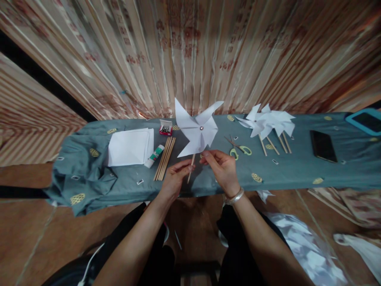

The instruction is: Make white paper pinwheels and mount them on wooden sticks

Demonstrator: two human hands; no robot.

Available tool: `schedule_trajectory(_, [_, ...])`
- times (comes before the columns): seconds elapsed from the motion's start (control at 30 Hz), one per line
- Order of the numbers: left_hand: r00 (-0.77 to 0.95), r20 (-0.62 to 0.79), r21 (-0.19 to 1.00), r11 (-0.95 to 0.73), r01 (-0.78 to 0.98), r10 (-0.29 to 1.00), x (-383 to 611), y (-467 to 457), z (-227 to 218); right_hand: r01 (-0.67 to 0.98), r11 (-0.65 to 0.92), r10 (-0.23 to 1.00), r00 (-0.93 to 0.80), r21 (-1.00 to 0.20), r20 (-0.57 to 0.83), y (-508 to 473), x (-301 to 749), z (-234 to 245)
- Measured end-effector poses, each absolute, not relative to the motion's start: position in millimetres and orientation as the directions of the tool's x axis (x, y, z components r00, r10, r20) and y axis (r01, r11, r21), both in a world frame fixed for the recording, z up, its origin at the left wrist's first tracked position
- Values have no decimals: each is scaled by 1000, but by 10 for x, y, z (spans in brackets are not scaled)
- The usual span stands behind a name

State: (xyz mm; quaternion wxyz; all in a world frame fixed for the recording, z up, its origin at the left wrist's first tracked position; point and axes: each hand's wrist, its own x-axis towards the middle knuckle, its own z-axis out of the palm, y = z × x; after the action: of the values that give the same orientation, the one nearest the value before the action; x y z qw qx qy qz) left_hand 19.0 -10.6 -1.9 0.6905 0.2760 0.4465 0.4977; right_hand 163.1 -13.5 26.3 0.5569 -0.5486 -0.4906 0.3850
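Note:
A white paper pinwheel [196, 126] with a round metal pin at its centre stands upright over the table's middle. My left hand [176, 176] pinches its thin wooden stick. Close to the lower blades is my right hand [222, 166], its thumb and fingers pressed together; what they hold, if anything, is too small to make out. Green-handled scissors [238, 147] lie open just right of the pinwheel. Left of it are several wooden sticks [164, 159], a glue stick [154, 155] and a small red-and-white box of pins [166, 129].
A stack of white paper [128, 147] lies on the left of the cloth-covered table [190, 186]. Several pinwheels [269, 121] are piled on the right, beside a black phone [323, 146] and a blue-framed device [365, 121]. A patterned curtain [190, 51] hangs behind. White paper pieces [306, 246] lie below.

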Motion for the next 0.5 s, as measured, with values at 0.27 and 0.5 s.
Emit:
schedule_trajectory(0.27, [106, -370, 800, 375, -468, 923, 181, -104, -2, 129, 151, 884, 425, -980, 193, -1, 1975, 237])
schedule_trajectory(0.5, [129, -377, 806, 393, -443, 917, 213, -132, 9, 78, 202, 863, 458, -976, 216, 124, 2104, 91])
